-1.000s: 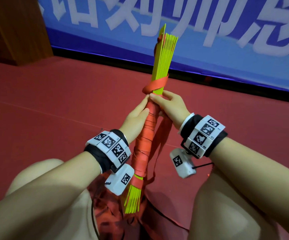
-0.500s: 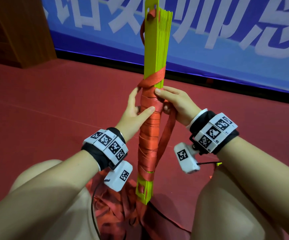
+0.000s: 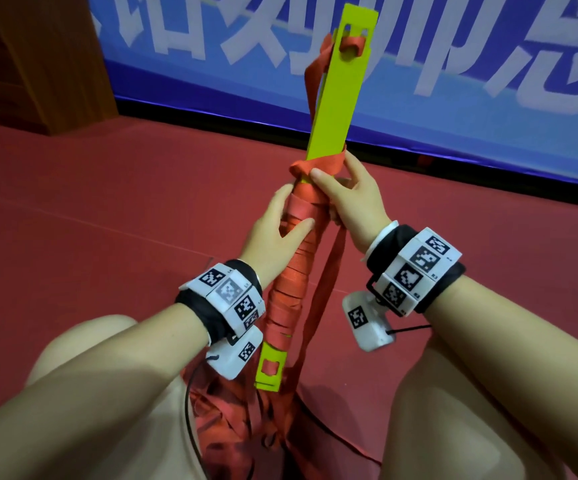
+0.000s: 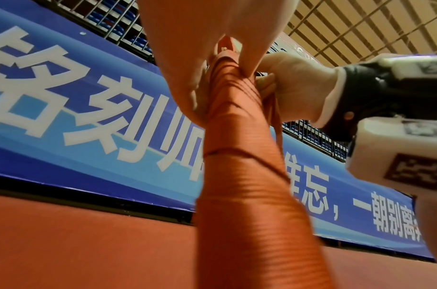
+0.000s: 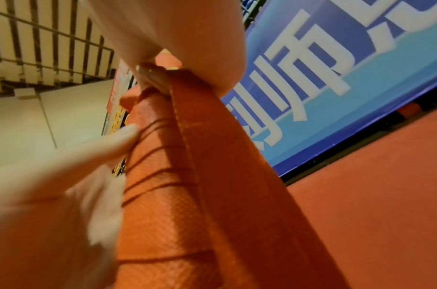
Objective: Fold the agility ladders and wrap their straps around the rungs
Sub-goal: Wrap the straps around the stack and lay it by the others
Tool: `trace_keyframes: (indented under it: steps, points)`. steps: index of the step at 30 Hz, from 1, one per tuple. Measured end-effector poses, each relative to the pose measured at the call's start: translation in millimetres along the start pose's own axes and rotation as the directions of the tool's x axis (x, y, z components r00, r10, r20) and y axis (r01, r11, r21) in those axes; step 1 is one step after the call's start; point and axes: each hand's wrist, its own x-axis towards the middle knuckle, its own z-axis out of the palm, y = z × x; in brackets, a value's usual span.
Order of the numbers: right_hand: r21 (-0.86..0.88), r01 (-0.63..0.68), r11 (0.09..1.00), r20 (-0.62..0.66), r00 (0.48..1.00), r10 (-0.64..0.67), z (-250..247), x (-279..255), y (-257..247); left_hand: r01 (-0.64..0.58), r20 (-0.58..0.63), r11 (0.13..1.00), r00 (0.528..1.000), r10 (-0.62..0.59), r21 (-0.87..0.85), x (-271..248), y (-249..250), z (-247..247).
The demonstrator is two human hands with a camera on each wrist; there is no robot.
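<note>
Red floor [image 3: 90, 202], blue banner [image 3: 488, 116] behind; we hold the stacked yellow rungs [image 3: 336, 109] upright, lower half strap-wrapped; left hand [image 3: 270, 237] grips the wraps, right hand [image 3: 349, 199] pinches the red strap [image 3: 318, 166]; upper half remains.

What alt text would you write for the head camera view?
Two hands hold an upright bundle of yellow rungs: the left hand grips the wrapped red strap, and the right hand pinches its newest turn.
</note>
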Motion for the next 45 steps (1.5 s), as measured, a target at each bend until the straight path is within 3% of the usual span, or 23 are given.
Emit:
trace_keyframes:
  steps: [4, 9, 12, 19, 27, 31, 34, 36, 42, 45]
  points:
    - [0.175, -0.006, 0.985, 0.072, 0.997, -0.007, -8, 4, -2, 0.024, 0.088, 0.972, 0.996, -0.003, -0.235, -4, 9, -4]
    - [0.339, -0.105, 0.935, 0.198, 0.98, 0.039, -17, 1, -16, 0.145, 0.294, 0.923, 0.955, -0.037, -0.358, -7, 12, 0]
    - [0.283, -0.108, 0.953, 0.191, 0.98, 0.055, -19, 6, -11, 0.135, 0.247, 0.925, 0.968, -0.046, -0.355, -7, 11, 2]
    - [-0.033, -0.118, 0.992, 0.041, 0.992, 0.119, -17, 7, -1, 0.032, 0.078, 0.995, 0.997, -0.024, -0.093, -6, 2, 5]
    - [0.067, -0.126, 0.99, 0.014, 0.992, 0.125, 0, -1, -2, 0.111, 0.053, 0.991, 0.992, -0.115, 0.078, -1, -9, 13]
    - [0.006, -0.091, 0.996, -0.007, 0.996, 0.091, 7, -1, 12, 0.14, 0.088, 0.984, 0.985, -0.15, 0.113, 1, -9, 13]
    - [-0.044, -0.084, 0.995, -0.083, 0.993, 0.081, 1, 1, 17, 0.118, 0.156, 0.991, 0.98, -0.127, 0.069, -3, -6, 11]
    - [-0.03, -0.04, 0.999, -0.069, 0.997, 0.038, -3, 3, 14, 0.095, 0.208, 0.995, 0.974, -0.09, -0.012, -5, -4, 7]
    - [0.196, 0.049, 0.979, 0.187, 0.979, -0.086, -5, -2, 2, 0.145, 0.231, 0.95, 0.97, -0.08, -0.277, -8, 9, 2]
    - [0.244, 0.049, 0.968, 0.223, 0.969, -0.105, -7, -3, -3, 0.102, 0.186, 0.934, 0.982, -0.04, -0.342, -8, 12, 1]
